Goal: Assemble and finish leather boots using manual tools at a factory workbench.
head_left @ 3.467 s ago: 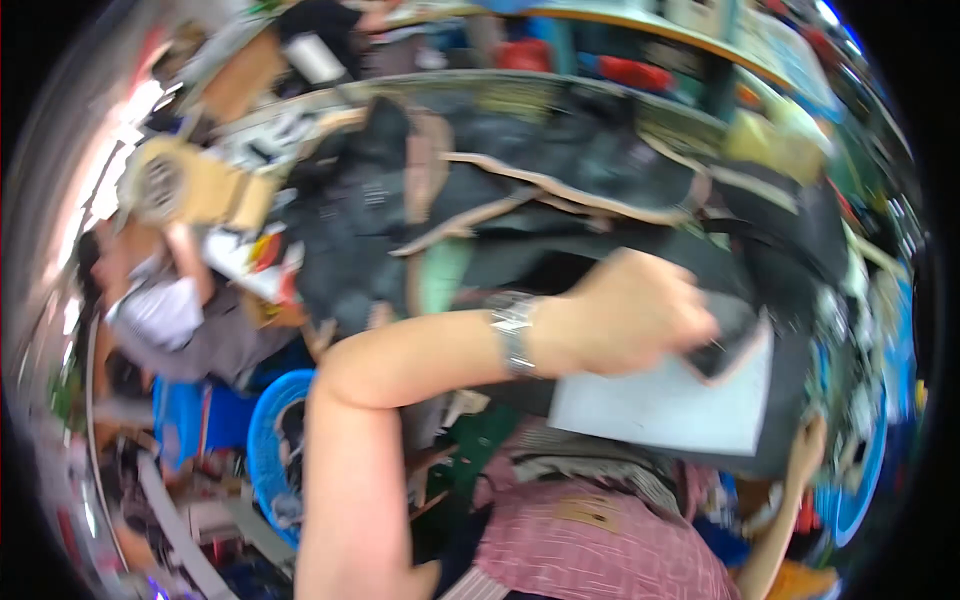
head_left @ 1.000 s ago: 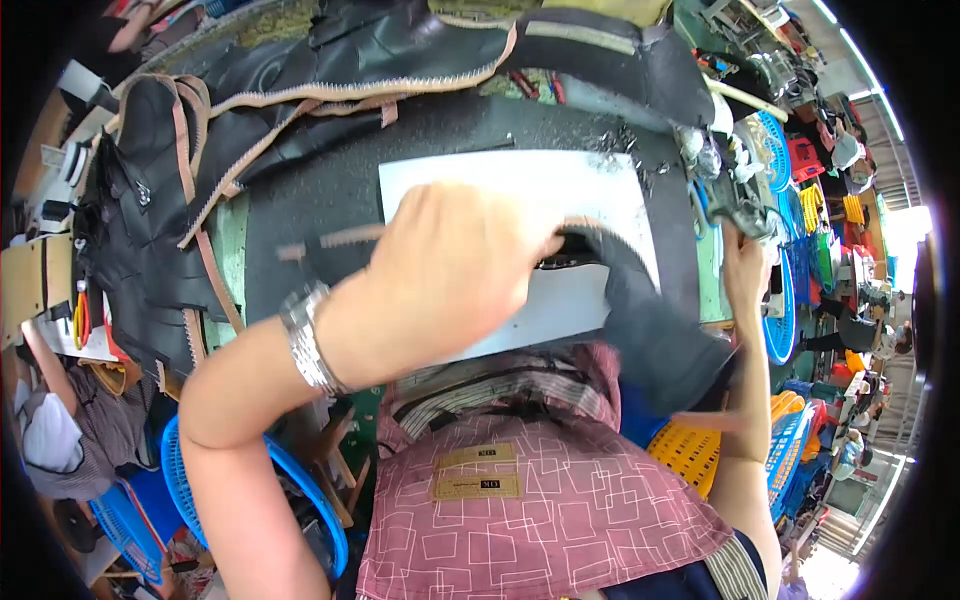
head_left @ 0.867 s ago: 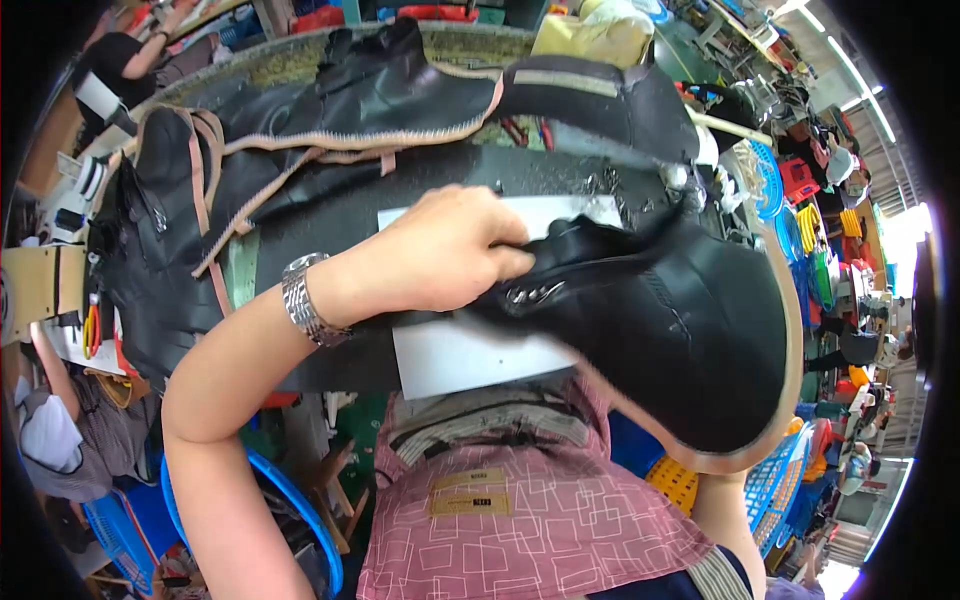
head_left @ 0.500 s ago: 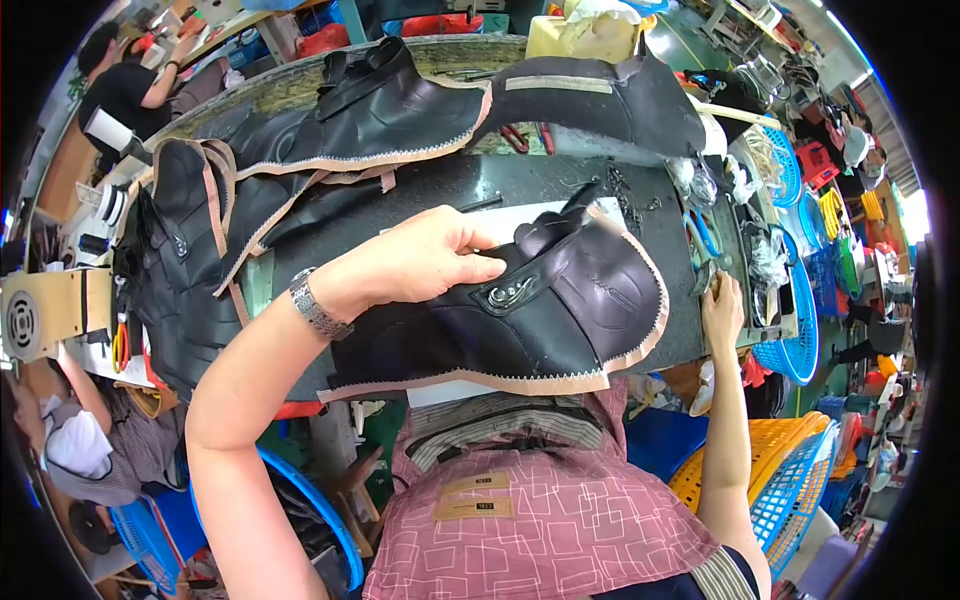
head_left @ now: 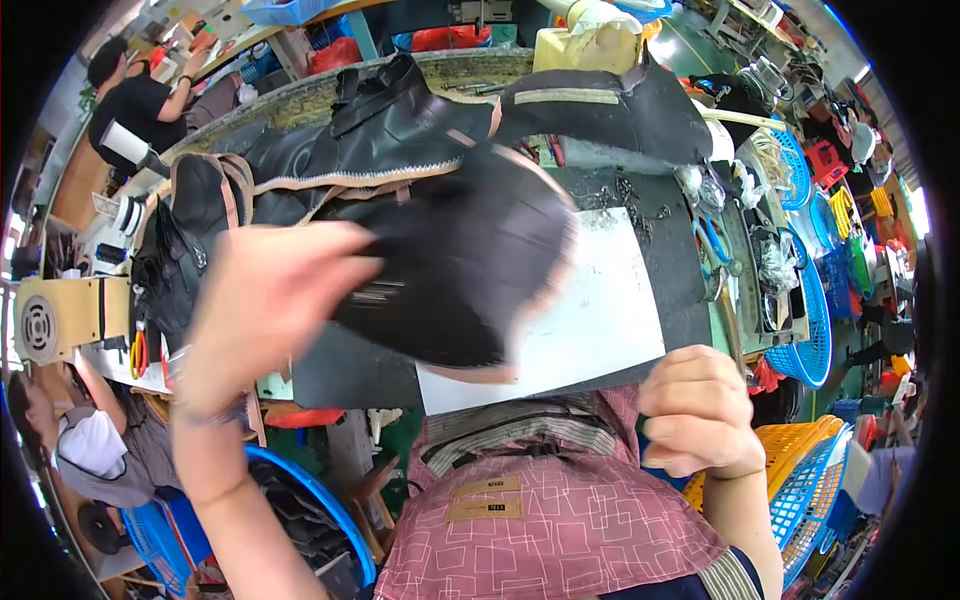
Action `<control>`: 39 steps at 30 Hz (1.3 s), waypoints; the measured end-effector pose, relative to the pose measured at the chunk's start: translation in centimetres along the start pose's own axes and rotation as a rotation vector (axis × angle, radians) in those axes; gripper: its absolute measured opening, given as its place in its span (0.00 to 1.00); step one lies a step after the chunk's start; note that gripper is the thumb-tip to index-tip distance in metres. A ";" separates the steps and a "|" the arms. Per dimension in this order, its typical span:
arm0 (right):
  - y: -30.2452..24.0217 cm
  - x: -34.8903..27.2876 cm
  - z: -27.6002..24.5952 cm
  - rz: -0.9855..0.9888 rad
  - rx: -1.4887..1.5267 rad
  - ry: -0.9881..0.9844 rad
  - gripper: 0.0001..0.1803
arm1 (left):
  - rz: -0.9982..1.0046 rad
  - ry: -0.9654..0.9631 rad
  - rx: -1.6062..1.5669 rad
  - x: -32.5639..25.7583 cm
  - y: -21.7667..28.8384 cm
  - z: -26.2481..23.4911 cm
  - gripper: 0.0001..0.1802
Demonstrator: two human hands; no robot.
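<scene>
My left hand, smeared by motion, grips a black shoe upper with a tan edge. The upper hangs in the air over the left part of a white sheet, which lies on the dark work surface. My right hand is curled into a fist by the front right edge of the bench. What the fist holds, if anything, is hidden. Farther back and left, more black uppers lie piled, with zigzag-stitched tan edges.
A hammer-like tool and blue-handled scissors lie at the bench's right side. Blue baskets and a yellow basket stand to the right. Below my left arm is a blue-rimmed basket of black pieces. Other people work at left.
The shoe upper has been lifted and moved left in my left hand, uncovering the white sheet. My right hand has come away from the tools at the bench's right side toward me.
</scene>
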State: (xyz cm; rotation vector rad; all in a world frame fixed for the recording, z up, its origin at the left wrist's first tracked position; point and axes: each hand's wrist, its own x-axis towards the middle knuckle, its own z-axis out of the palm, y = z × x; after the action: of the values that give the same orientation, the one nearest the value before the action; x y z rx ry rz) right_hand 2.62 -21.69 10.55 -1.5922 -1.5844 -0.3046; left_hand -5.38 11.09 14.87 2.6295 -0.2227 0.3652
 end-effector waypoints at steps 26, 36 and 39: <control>21.4 19.7 7.8 -0.191 -0.296 0.333 0.07 | -0.346 0.442 0.065 8.2 -17.8 7.3 0.17; 3.8 -2.5 -4.8 -0.335 -0.775 -0.484 0.10 | 0.622 0.140 0.465 -3.1 -2.1 13.0 0.16; 3.3 -5.8 -4.0 0.065 -0.462 -0.612 0.18 | 0.496 -0.015 0.339 -6.2 0.9 16.9 0.19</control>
State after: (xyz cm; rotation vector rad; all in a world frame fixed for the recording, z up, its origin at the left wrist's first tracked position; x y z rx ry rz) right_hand 6.12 -27.99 7.72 -2.2389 -2.0103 -0.1583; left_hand -7.84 2.87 -0.99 2.8828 -0.8969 0.5895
